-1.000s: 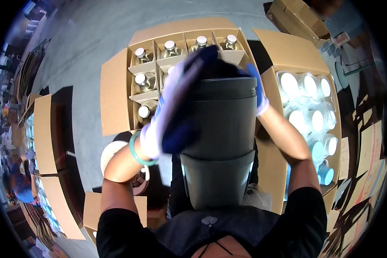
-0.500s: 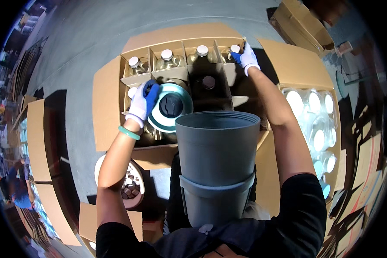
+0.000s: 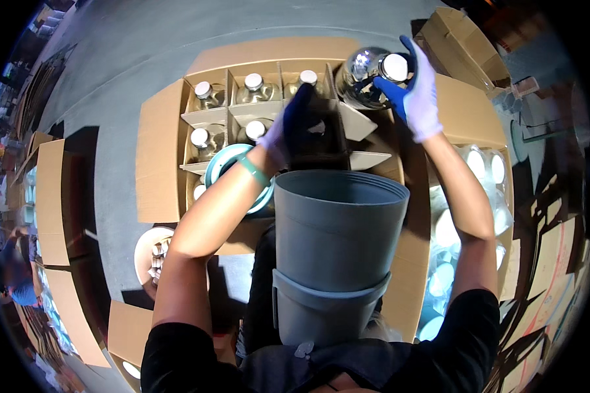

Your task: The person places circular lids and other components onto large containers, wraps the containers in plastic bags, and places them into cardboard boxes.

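Grey concrete floor (image 3: 131,49) spreads through a dim, workshop-like space, brightly lit near the middle and crossed by hard, dark shadows. On its left side stand tall-flapped cartons (image 3: 51,203), with a co-worker in blue (image 3: 23,278) behind them, blurred near the rim of the view. Flattened cardboard (image 3: 549,252) lies in layers at the far right, and an empty-looking carton (image 3: 462,46) sits on the floor toward the upper right.

Central on the floor is a divided cardboard box (image 3: 158,157), its flaps folded out, with white-capped glass bottles (image 3: 206,97) standing in its compartments. At its far right corner, a clear glass jar (image 3: 362,75) tilts above the box, its white cap toward the right; the gloved right hand (image 3: 406,82) is clamped around the cap end. Well apart from it, the gloved left hand (image 3: 292,128) reaches over the middle of the box; whether it grips anything cannot be told.

Under the left forearm lies a teal ring-shaped piece (image 3: 219,160). A grey bucket (image 3: 337,242) stands upright between the arms, a pale tub of caps (image 3: 143,254) rests on the floor to the left, and plastic-wrapped bottles (image 3: 475,162) fill the carton at right.
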`<control>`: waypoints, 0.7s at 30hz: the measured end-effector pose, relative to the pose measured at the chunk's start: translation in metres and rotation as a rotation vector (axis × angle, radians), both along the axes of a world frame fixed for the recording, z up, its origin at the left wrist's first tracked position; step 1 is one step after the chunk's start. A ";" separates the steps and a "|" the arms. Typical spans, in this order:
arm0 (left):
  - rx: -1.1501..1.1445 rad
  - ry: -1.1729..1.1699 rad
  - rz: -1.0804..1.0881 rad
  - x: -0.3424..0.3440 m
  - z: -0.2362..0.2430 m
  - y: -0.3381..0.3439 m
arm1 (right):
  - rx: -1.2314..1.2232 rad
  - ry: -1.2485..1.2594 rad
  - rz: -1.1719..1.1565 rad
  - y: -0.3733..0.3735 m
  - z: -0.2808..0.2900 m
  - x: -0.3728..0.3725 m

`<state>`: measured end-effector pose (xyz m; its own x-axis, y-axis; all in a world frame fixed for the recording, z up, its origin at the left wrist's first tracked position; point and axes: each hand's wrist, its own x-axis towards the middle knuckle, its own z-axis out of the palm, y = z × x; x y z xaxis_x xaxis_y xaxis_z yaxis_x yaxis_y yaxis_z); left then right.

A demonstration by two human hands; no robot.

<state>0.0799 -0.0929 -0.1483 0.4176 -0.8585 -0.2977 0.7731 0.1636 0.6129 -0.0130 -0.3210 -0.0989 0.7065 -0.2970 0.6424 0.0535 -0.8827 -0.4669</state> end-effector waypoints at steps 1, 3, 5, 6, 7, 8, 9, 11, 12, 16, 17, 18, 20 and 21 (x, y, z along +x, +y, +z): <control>-0.051 0.124 -0.113 -0.004 0.012 -0.013 | -0.113 -0.005 0.041 0.028 0.036 -0.024; -0.525 0.193 -0.352 0.021 -0.017 -0.041 | -0.337 0.078 0.274 0.064 0.098 -0.063; -0.785 -0.045 -0.370 0.008 0.013 -0.045 | -0.305 0.230 0.575 0.063 0.128 -0.094; -0.849 -0.203 -0.318 0.001 0.030 -0.037 | -0.272 0.283 0.608 0.064 0.146 -0.098; -0.854 -0.297 -0.260 -0.006 0.045 -0.026 | -0.237 0.339 0.644 0.065 0.165 -0.101; -0.878 -0.442 -0.245 -0.011 0.059 -0.023 | -0.125 0.245 0.551 0.052 0.164 -0.101; -0.887 -0.587 -0.210 -0.013 0.069 -0.017 | -0.002 0.136 0.482 0.038 0.159 -0.097; -0.715 -0.427 -0.167 -0.032 0.087 -0.003 | 0.330 -0.014 0.346 0.027 0.164 -0.087; -0.557 0.006 -0.214 -0.047 0.100 0.008 | 0.309 -0.012 0.329 0.019 0.162 -0.085; -0.394 -0.008 -0.157 -0.057 0.093 0.045 | 0.462 0.208 0.564 0.041 0.169 -0.093; -0.368 -0.027 -0.183 -0.063 0.093 0.052 | 0.231 0.149 0.535 0.047 0.163 -0.096; -0.342 -0.045 -0.210 -0.068 0.094 0.057 | 0.277 0.233 0.499 0.052 0.161 -0.102; -0.279 -0.269 -0.105 -0.072 0.065 0.065 | 0.325 0.326 0.586 0.061 0.162 -0.108; -0.204 -0.466 0.030 -0.071 0.033 0.067 | 0.281 0.383 0.635 0.067 0.155 -0.107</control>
<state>0.0087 -0.0256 -0.1149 0.4914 -0.8654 0.0986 0.4186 0.3339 0.8445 -0.1201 -0.2541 0.0561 0.9519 0.1214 0.2813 0.2977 -0.5835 -0.7556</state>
